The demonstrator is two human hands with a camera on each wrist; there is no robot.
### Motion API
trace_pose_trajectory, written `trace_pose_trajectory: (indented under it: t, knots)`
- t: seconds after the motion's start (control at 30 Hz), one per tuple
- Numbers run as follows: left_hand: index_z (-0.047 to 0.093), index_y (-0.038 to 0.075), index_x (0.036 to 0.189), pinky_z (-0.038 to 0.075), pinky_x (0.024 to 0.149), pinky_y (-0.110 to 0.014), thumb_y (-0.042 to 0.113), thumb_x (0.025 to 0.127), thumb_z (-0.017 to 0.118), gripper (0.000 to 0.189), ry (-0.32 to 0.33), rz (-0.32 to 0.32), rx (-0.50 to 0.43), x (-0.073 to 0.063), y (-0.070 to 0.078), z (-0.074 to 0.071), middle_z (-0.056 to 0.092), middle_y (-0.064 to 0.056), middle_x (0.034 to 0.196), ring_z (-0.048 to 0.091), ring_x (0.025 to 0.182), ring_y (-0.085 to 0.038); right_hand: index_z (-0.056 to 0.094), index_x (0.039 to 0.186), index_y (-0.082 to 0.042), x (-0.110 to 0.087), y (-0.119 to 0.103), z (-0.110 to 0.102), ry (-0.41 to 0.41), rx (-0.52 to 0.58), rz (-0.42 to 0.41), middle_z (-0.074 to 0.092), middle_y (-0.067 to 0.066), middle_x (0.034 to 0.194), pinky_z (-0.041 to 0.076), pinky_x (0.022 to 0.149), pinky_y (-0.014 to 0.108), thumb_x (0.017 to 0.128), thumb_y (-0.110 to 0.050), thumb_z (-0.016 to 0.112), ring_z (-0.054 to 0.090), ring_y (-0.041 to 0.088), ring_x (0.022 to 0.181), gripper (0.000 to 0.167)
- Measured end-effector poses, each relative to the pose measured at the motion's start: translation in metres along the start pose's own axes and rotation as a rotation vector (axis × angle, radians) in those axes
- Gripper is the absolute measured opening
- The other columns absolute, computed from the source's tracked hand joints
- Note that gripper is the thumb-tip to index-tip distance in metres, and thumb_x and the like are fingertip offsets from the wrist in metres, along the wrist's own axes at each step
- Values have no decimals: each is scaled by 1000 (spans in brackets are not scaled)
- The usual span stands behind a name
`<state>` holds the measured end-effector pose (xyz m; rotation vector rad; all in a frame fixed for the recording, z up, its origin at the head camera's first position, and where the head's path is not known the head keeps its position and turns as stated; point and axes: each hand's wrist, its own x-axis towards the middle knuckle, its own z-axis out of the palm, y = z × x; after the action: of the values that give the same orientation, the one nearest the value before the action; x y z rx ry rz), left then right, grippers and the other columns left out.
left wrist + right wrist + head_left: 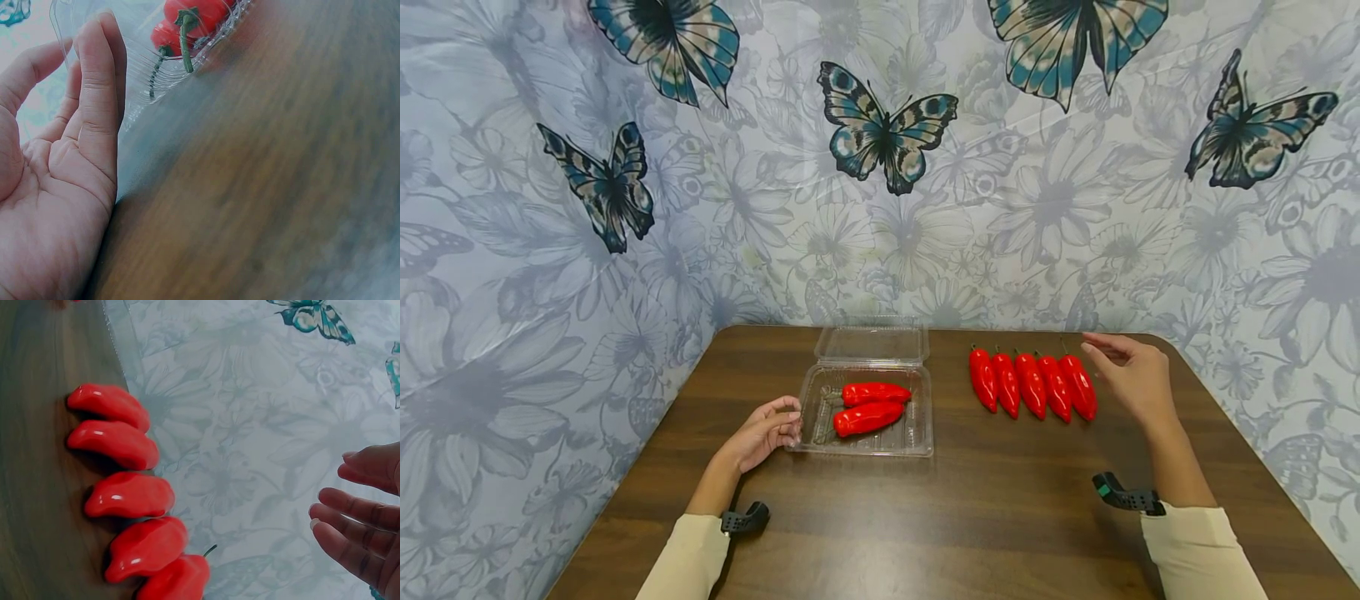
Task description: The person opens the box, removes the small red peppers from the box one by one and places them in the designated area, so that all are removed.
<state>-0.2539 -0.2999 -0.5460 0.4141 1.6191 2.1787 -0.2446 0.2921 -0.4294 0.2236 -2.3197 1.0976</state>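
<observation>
A clear plastic clamshell container lies with its lid raised at the back; two red peppers rest inside. My left hand holds the container's left edge between thumb and fingers. In the left wrist view, the green stems of the peppers show through the plastic near that hand. To the right, several red peppers stand in a row on the table, stems pointing away. My right hand hovers just right of the row's last pepper. Its fingers and thumb are apart, holding nothing.
The brown wooden table ends at a back edge against a cloth printed with flowers and butterflies. The raised lid lies near that back edge. Black straps circle both wrists.
</observation>
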Motion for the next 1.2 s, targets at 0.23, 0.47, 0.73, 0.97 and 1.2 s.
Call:
trace_pose_trajectory:
  t: [0.23,0.47,0.73,0.97,1.2]
  knots:
    - [55,8,113,58,70,-25,0,108,39,19,-23,12,5,0,-1,-1,67,-1,86,68,75,-14,75,118,-4,-1,-13,0,11,0,-42,74,23,103,48,64,6,95,-17,74,57,-22,77,26]
    - [55,7,113,58,70,-26,-1,108,39,18,-32,24,5,1,-1,-1,66,-1,86,68,75,-14,76,116,-6,-1,-24,4,4,-19,-82,76,17,103,44,73,2,94,-16,75,57,-23,80,25]
    - [54,7,113,58,69,-25,1,108,41,15,-7,1,9,0,-1,-1,67,-2,85,68,74,-15,77,114,-5,-4,-34,11,-13,-25,-127,77,13,101,44,74,3,93,-12,75,58,-18,82,22]
    - [53,6,114,58,69,-26,2,108,41,14,8,-3,19,0,-2,-2,66,-2,85,68,74,-15,77,113,-7,-6,-41,17,-26,-34,-144,77,11,101,42,64,9,93,-13,76,56,-16,82,21]
    - [55,10,113,58,70,-26,3,108,41,17,-1,-4,20,0,-2,-3,66,-1,86,68,75,-15,77,112,-5,-8,-47,25,-36,-45,-181,76,11,103,43,64,11,91,-9,76,55,-16,82,21]
